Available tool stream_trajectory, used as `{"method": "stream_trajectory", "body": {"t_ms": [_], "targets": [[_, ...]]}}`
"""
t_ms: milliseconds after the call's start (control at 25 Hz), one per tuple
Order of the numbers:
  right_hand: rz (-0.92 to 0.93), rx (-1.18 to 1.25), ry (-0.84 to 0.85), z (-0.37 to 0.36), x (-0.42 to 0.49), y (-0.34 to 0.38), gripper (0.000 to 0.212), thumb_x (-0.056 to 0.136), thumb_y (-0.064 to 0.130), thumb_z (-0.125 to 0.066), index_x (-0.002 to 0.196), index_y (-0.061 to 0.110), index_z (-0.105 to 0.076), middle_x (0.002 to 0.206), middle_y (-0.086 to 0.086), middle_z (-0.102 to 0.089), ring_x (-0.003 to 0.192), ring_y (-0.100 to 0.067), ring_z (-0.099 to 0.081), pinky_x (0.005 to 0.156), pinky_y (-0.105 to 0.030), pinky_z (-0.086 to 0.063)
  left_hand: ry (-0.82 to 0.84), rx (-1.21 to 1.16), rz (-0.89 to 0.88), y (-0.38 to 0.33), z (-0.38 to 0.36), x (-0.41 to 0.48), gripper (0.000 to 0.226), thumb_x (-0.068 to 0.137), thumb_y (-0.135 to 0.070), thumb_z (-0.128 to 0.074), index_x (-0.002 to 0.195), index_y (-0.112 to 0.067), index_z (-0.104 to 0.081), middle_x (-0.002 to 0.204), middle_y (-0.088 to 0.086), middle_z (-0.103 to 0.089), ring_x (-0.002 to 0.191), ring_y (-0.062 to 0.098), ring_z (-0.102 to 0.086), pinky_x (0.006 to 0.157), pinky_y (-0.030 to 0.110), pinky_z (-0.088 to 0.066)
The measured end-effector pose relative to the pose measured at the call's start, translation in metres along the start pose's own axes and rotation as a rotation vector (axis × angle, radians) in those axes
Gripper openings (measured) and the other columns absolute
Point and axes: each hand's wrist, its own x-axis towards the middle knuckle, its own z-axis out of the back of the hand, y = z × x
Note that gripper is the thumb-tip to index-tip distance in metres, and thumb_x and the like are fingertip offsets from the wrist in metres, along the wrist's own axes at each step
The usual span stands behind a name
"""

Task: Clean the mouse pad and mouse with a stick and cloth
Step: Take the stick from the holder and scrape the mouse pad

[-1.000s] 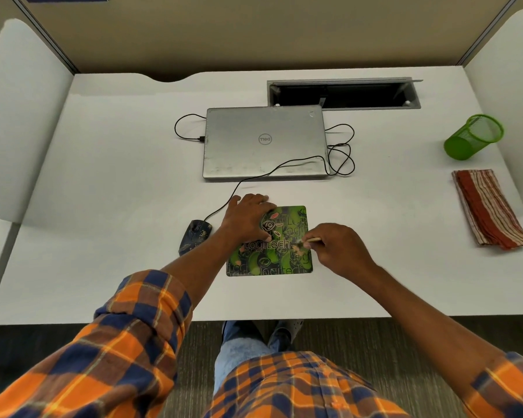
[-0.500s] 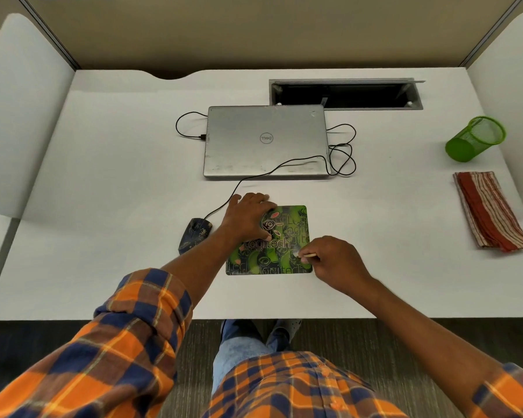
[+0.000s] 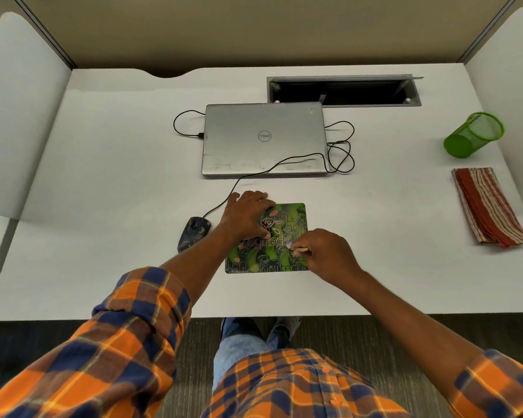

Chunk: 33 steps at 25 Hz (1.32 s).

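Note:
A green patterned mouse pad [image 3: 264, 257] lies near the front of the white desk [image 3: 109, 164]. My left hand [image 3: 246, 215] rests flat on the pad's upper left part, fingers spread, pressing it down. My right hand [image 3: 326, 254] covers the pad's right edge and pinches a small pale stick [image 3: 298, 250] whose tip touches the pad's surface. Left of the pad sits a dark wired mouse [image 3: 193, 232], partly hidden behind my left forearm. The folded red striped cloth [image 3: 488, 206] lies far to the right, untouched.
A shut silver laptop [image 3: 263, 140] sits behind the pad, with the mouse cable [image 3: 338, 152] looping at its right. A green mesh cup [image 3: 473, 135] lies tipped at the far right. An open cable hatch [image 3: 341, 92] is at the back. White partitions flank the desk.
My right hand with the stick has slid down the pad's right side toward me, then shifted slightly. My left hand has stayed on the pad.

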Motion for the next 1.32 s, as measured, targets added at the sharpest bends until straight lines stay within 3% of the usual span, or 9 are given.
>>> {"method": "stream_trajectory", "body": {"t_ms": [240,400,520,800,1080,1320], "targets": [[-0.029,0.031,0.009,0.013,-0.016,0.003,0.021,0.088,0.017,-0.082,0.103,0.031,-0.084,0.099,0.011,-0.08,0.091,-0.013,-0.068,0.067,-0.015,-0.037,0.001,0.003,-0.003,0.0,0.0,0.0,0.098,0.071,-0.063,-0.086,0.156,-0.037,-0.045,0.167,-0.003,-0.038,0.154,0.022,-0.034,0.122,0.054,-0.023],[-0.083,0.018,-0.095,0.02,0.004,-0.002,0.017,0.089,0.016,-0.082,0.103,0.026,-0.084,0.101,0.006,-0.081,0.092,-0.019,-0.07,0.071,-0.025,-0.046,0.002,0.007,-0.003,-0.001,0.001,0.0,0.098,0.072,-0.062,-0.087,0.156,-0.036,-0.045,0.166,-0.003,-0.039,0.153,0.022,-0.034,0.122,0.054,-0.023],[-0.089,-0.015,-0.077,0.012,0.004,-0.005,0.018,0.087,0.015,-0.083,0.101,0.025,-0.084,0.099,0.005,-0.081,0.09,-0.023,-0.071,0.069,-0.028,-0.048,-0.005,0.002,-0.006,-0.001,0.0,0.0,0.097,0.072,-0.063,-0.087,0.156,-0.036,-0.045,0.166,-0.002,-0.04,0.153,0.023,-0.034,0.122,0.054,-0.023],[-0.096,-0.049,0.056,0.007,-0.032,-0.006,0.021,0.089,0.018,-0.078,0.103,0.033,-0.082,0.099,0.012,-0.078,0.094,-0.016,-0.068,0.069,-0.026,-0.042,0.001,0.0,-0.002,-0.002,0.0,-0.001,0.098,0.072,-0.063,-0.086,0.156,-0.036,-0.045,0.167,-0.003,-0.038,0.153,0.023,-0.034,0.123,0.054,-0.023],[-0.173,0.003,-0.09,0.019,-0.006,-0.01,0.016,0.092,0.02,-0.08,0.104,0.03,-0.084,0.104,0.011,-0.08,0.097,-0.014,-0.067,0.074,-0.027,-0.05,0.009,0.004,-0.001,-0.003,0.003,-0.001,0.098,0.073,-0.062,-0.086,0.157,-0.036,-0.044,0.167,-0.002,-0.037,0.154,0.023,-0.032,0.124,0.054,-0.022],[-0.22,0.017,0.027,0.012,-0.034,-0.012,0.02,0.094,0.021,-0.076,0.108,0.033,-0.083,0.103,0.013,-0.078,0.099,-0.013,-0.065,0.074,-0.029,-0.047,0.007,-0.001,0.0,-0.004,0.003,-0.003,0.098,0.073,-0.061,-0.087,0.157,-0.035,-0.044,0.167,-0.002,-0.037,0.154,0.023,-0.032,0.124,0.054,-0.022]]}}
